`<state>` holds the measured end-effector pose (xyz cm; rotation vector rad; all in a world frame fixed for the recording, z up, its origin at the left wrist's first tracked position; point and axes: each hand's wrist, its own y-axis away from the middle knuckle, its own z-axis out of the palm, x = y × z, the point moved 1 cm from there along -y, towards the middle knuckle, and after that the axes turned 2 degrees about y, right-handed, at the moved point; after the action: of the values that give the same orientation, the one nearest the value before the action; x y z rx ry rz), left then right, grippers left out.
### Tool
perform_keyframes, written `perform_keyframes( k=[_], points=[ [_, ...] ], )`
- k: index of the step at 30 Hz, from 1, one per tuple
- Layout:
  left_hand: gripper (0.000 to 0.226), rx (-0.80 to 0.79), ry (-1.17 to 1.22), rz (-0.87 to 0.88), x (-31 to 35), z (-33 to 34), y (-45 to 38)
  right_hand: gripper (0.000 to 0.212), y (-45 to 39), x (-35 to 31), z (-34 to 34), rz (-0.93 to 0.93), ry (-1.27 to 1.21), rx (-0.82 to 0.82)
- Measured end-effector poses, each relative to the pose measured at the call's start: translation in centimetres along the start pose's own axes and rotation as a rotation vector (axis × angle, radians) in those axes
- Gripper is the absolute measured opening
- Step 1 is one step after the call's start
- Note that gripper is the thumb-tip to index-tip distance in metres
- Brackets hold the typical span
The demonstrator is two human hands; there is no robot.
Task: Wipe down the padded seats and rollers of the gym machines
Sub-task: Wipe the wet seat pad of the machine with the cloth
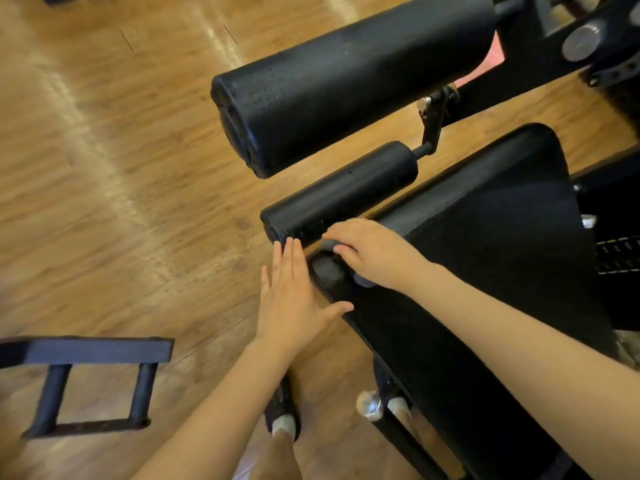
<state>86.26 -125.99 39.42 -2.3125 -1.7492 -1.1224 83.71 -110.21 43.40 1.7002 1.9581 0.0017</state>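
Observation:
A black padded seat (485, 244) fills the right half of the view. Beyond its front edge lies a small black roller (346, 192), and above that a large black roller (346, 84). My right hand (374, 254) presses a dark grey cloth (332, 244) onto the seat's front left corner; only scraps of the cloth show under the fingers. My left hand (294, 292) is flat with fingers together, its tips touching the near end of the small roller and its thumb against the seat's edge.
The floor is light wood planks (121, 168). A black metal frame (90, 375) of another machine lies at lower left. The machine's arm and pivot bolt (581, 41) are at top right. My black shoe (282, 410) and the seat's legs sit below.

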Motion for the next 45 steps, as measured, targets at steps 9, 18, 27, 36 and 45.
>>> perform_keyframes(
  k=[9,18,27,36,45],
  points=[
    [0.113,-0.016,-0.008,0.055,0.2,-0.4,-0.2,0.033,1.8,-2.6,3.7,-0.112,0.042,0.175],
    [0.121,-0.092,-0.263,0.235,1.1,-1.0,-1.3,0.045,8.7,1.5,6.9,-0.052,0.008,0.317],
    [0.102,-0.194,-0.488,0.482,1.9,-2.0,-0.6,0.044,10.0,-0.4,9.9,0.084,0.092,0.455],
    [0.069,-0.253,-0.663,0.812,8.9,1.7,-2.3,0.065,23.4,6.1,14.8,0.416,0.026,0.382],
    [0.062,-0.129,-0.766,0.925,7.7,3.8,-3.1,0.039,22.2,3.4,16.5,0.779,-0.367,0.753]
  ],
)
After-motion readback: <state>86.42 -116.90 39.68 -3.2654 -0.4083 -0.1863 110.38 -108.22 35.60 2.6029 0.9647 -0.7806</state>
